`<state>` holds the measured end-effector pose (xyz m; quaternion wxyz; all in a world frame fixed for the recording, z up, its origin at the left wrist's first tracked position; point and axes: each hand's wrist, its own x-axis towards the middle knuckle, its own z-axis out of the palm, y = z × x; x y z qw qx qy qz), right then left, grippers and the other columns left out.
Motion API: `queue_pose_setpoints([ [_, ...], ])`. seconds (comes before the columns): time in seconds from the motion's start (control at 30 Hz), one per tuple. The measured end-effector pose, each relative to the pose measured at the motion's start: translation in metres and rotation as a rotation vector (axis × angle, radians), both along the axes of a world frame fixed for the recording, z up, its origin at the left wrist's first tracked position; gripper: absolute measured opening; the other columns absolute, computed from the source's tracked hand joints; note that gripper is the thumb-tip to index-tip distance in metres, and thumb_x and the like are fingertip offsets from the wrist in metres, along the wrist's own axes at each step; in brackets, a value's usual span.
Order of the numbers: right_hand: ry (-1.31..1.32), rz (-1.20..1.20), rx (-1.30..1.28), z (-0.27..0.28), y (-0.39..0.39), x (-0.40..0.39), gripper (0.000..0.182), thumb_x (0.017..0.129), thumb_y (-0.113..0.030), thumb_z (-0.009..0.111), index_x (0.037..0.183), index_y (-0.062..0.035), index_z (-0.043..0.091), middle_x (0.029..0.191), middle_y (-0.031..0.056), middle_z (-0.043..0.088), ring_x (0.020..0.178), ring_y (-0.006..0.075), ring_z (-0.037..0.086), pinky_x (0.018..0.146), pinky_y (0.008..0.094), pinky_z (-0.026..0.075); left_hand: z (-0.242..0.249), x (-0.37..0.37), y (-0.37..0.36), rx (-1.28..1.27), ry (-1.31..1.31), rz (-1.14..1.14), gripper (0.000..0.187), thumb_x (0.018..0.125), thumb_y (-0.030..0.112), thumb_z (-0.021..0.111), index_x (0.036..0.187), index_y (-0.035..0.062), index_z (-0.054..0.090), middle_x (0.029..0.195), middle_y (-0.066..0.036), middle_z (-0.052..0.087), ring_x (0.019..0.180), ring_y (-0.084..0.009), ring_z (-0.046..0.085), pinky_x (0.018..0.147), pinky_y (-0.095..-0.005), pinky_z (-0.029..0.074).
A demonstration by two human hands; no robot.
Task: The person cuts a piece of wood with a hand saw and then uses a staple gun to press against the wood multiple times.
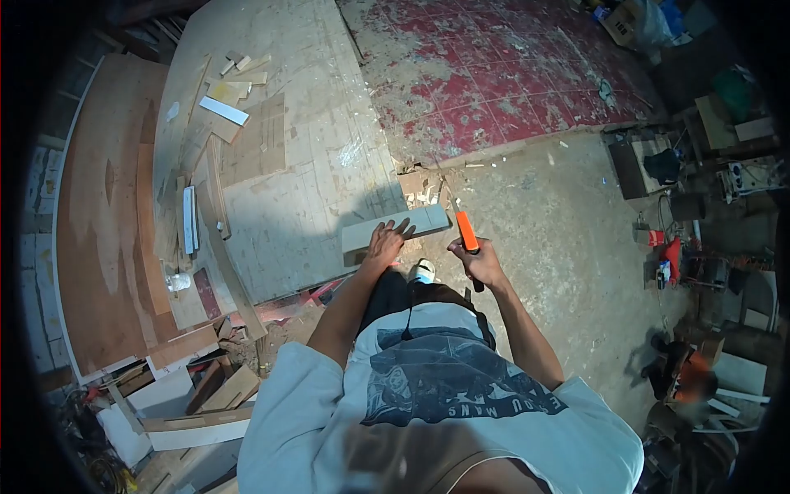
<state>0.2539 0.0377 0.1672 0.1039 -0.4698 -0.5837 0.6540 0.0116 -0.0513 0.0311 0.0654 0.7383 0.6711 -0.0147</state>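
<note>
A pale wooden block (428,218), long and squared, lies across the near right corner of the worktable (321,181), its right end jutting past the edge. A thin dark line crosses its top near that end. My left hand (385,241) rests on the block's top toward the left, fingers spread. In my right hand (481,262), fingers are wrapped round the black grip of a handsaw (467,230) with an orange handle. Its narrow blade shows nearly edge-on, pointing away from me, just right of the block's end.
Wood offcuts (234,86) and thin strips lie on the table's left half. A large brown panel (107,206) stands along the left. Scrap boards (197,424) pile up at lower left. A red tiled floor (494,74) lies ahead; tools and clutter (675,263) line the right.
</note>
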Motion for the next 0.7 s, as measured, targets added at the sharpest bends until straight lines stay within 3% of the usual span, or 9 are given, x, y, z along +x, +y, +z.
queue_pose_setpoints([
  [0.1, -0.002, 0.008, 0.011, 0.0, -0.009, 0.0, 0.021, 0.094, -0.022, 0.069, 0.095, -0.0011, 0.069, 0.058, -0.0005, 0.055, 0.044, 0.0067, 0.047, 0.04, 0.0265, 0.037, -0.011, 0.006, -0.003, 0.012, -0.024, -0.006, 0.056, 0.083, 0.014, 0.059, 0.138, 0.0237, 0.057, 0.144, -0.008, 0.054, 0.11, -0.0248, 0.059, 0.08, -0.0371, 0.051],
  [0.27, -0.025, 0.069, -0.037, 0.008, -0.023, 0.006, 0.025, 0.093, -0.024, 0.071, 0.09, 0.0, 0.067, 0.059, -0.0001, 0.056, 0.044, 0.0068, 0.048, 0.039, 0.0265, 0.037, -0.029, 0.005, -0.009, -0.034, 0.014, 0.089, 0.07, 0.075, 0.02, 0.072, 0.142, 0.0224, 0.051, 0.151, -0.01, 0.047, 0.108, -0.0255, 0.061, 0.078, -0.0363, 0.052],
  [0.33, -0.058, 0.101, -0.03, 0.015, -0.028, 0.008, 0.025, 0.094, -0.025, 0.07, 0.091, -0.0002, 0.067, 0.062, 0.0012, 0.058, 0.045, 0.0088, 0.049, 0.04, 0.028, 0.038, -0.034, 0.003, -0.008, -0.207, -0.101, 0.208, 0.081, 0.071, 0.029, 0.081, 0.145, 0.0202, 0.048, 0.156, -0.011, 0.039, 0.107, -0.0275, 0.062, 0.081, -0.0373, 0.054],
  [0.4, -0.061, 0.117, 0.02, 0.019, -0.036, 0.008, 0.024, 0.093, -0.023, 0.071, 0.091, -0.0003, 0.065, 0.064, 0.0036, 0.059, 0.054, 0.012, 0.054, 0.051, 0.0312, 0.044, -0.033, -0.001, -0.007, -0.26, -0.132, 0.217, 0.092, 0.07, 0.037, 0.084, 0.148, 0.0158, 0.041, 0.16, -0.011, 0.03, 0.107, -0.0294, 0.063, 0.084, -0.0384, 0.055],
  [0.43, 0.027, 0.105, 0.175, 0.013, -0.042, 0.005, 0.019, 0.092, -0.018, 0.069, 0.094, 0.0003, 0.064, 0.074, 0.0068, 0.063, 0.069, 0.0159, 0.06, 0.067, 0.0331, 0.049, -0.024, 0.0, -0.007, -0.247, -0.108, 0.271, 0.098, 0.069, 0.038, 0.084, 0.151, 0.0137, 0.037, 0.161, -0.011, 0.028, 0.11, -0.0303, 0.062, 0.087, -0.0391, 0.053],
  [0.5, 0.042, 0.117, 0.137, 0.021, -0.044, 0.006, 0.016, 0.091, -0.015, 0.069, 0.095, 0.0003, 0.064, 0.079, 0.0076, 0.065, 0.075, 0.0166, 0.06, 0.073, 0.0334, 0.049, -0.016, -0.002, -0.003, -0.246, -0.068, 0.342, 0.114, 0.064, 0.041, 0.087, 0.155, 0.0088, 0.026, 0.163, -0.01, 0.024, 0.127, -0.0342, 0.052, 0.103, -0.0434, 0.045],
  [0.53, 0.057, 0.123, 0.101, 0.029, -0.045, 0.005, 0.014, 0.09, -0.012, 0.068, 0.095, 0.0003, 0.064, 0.083, 0.0085, 0.066, 0.081, 0.0174, 0.061, 0.079, 0.0336, 0.049, -0.019, -0.002, -0.002, -0.245, -0.068, 0.342, 0.114, 0.064, 0.041, 0.087, 0.155, 0.0088, 0.026, 0.163, -0.01, 0.024, 0.127, -0.0342, 0.052, 0.103, -0.0434, 0.045],
  [0.6, 0.054, 0.144, 0.121, 0.034, -0.046, 0.006, 0.012, 0.09, -0.01, 0.067, 0.096, -0.0001, 0.064, 0.084, 0.0088, 0.066, 0.082, 0.0171, 0.061, 0.079, 0.0333, 0.049, -0.023, -0.005, -0.004, -0.249, 0.012, 0.36, 0.119, 0.064, 0.052, 0.085, 0.155, 0.0065, 0.024, 0.161, -0.011, 0.028, 0.14, -0.0361, 0.039, 0.111, -0.0466, 0.038],
  [0.7, 0.058, 0.163, 0.146, 0.044, -0.045, 0.007, 0.011, 0.09, -0.009, 0.065, 0.097, -0.0005, 0.064, 0.084, 0.0085, 0.066, 0.083, 0.0169, 0.061, 0.08, 0.0331, 0.049, -0.028, -0.007, 0.002, -0.327, -0.06, 0.403, 0.118, 0.065, 0.05, 0.085, 0.155, 0.0066, 0.023, 0.159, -0.01, 0.031, 0.145, -0.0366, 0.032, 0.111, -0.0495, 0.037],
])
